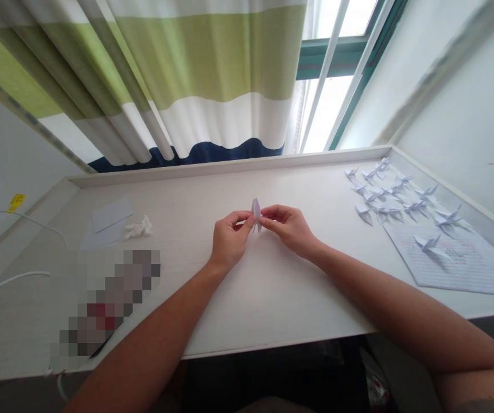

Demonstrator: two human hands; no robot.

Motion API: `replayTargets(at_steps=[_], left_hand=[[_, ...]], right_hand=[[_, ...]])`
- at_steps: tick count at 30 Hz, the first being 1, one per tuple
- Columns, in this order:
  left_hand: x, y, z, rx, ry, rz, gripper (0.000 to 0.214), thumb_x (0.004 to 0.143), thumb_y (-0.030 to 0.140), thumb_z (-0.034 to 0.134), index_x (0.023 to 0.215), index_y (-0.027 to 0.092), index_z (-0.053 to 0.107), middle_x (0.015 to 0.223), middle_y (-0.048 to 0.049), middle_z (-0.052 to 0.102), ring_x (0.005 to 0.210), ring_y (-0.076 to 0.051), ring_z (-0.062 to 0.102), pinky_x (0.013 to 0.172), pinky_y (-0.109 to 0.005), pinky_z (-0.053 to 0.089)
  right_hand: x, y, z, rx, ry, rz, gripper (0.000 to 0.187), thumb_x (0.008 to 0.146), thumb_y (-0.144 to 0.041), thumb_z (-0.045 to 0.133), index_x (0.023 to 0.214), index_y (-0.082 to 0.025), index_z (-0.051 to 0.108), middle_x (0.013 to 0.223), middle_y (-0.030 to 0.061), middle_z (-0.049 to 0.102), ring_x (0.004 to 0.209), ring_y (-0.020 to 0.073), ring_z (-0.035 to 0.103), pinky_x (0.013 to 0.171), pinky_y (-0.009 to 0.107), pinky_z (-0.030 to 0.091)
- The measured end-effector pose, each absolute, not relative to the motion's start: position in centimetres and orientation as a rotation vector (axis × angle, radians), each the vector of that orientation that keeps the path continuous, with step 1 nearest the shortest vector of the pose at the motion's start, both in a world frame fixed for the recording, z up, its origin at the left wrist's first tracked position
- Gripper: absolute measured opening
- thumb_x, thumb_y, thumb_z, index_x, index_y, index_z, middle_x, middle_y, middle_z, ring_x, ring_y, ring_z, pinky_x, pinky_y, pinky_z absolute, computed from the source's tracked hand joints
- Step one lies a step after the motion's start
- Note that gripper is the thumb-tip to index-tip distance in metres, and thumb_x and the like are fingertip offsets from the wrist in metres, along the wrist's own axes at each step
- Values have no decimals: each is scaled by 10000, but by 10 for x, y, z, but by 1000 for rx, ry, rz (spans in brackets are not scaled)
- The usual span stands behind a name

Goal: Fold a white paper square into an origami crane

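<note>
Between my two hands, above the middle of the white desk [229, 298], is a small folded white paper piece [256, 209], held upright with a narrow top. My left hand [232, 235] pinches its left side between thumb and fingers. On the opposite side, the thumb and fingers of my right hand [287, 228] pinch it too. My fingers cover its lower middle, so its exact shape is partly hidden. Several folded paper cranes [416, 207] stand at the right of the desk, apart from my hands.
One more paper crane [428, 243] rests on a lined paper pad [479, 267]. At left lie white paper sheets [111, 215], crumpled tissue [139, 228], a pixelated long object [113, 304] and white cables [10, 284]. A raised rim [229, 166] borders the desk below the curtain [212, 63].
</note>
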State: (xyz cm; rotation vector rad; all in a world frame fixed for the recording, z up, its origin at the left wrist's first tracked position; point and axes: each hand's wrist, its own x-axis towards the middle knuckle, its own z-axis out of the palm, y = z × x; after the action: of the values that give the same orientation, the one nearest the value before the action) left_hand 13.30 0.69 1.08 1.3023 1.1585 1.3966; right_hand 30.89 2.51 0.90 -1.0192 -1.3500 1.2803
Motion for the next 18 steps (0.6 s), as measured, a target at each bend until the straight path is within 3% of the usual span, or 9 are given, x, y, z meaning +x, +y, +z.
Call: replayTargets(at_steps=[12,18], left_hand=[[138,6,15,999,1071,1388,422,673,441,983,890,162,752,855,-48,778,827,-180,732,890,-367,577],[140,5,14,941,1052,1366,401,671,442,979,879,161,782,875,-59,795,856,-186,734,903,-364,572]], right_hand=[[307,23,12,-968,-1326,1309,418,736,-562,933,914,-214,785,947,57,802,900,216,734,875,391,583],[307,21,13,-959,-1328,1329,427,739,-566,931,913,-208,776,931,53,791,879,206,724,854,382,584]])
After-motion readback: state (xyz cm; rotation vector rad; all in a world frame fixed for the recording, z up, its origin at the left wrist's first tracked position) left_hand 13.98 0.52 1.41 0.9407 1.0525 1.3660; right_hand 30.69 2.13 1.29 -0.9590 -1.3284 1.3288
